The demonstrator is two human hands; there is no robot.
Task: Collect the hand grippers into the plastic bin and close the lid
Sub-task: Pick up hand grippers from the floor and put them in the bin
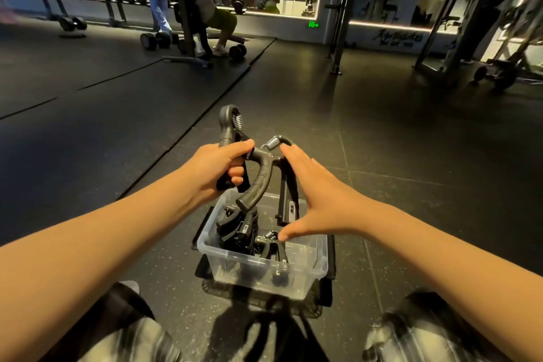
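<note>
Sitting on the dark rubber gym floor (382, 156) at lower centre of the frame was a clear rectangular plastic bin (311, 267), open-topped, with black hand grippers (238, 229) piled inside. Above it, the left hand (217, 169) clenched the handles of a black spring-loaded hand gripper (227, 126). The right hand (311, 194), fingers straight, lay against a second black gripper (261, 179) hanging into the bin.

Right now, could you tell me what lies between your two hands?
In the head view, a black hand gripper stands between the left hand, which grips another, and the right hand, handles pointing into the plastic bin.
</note>
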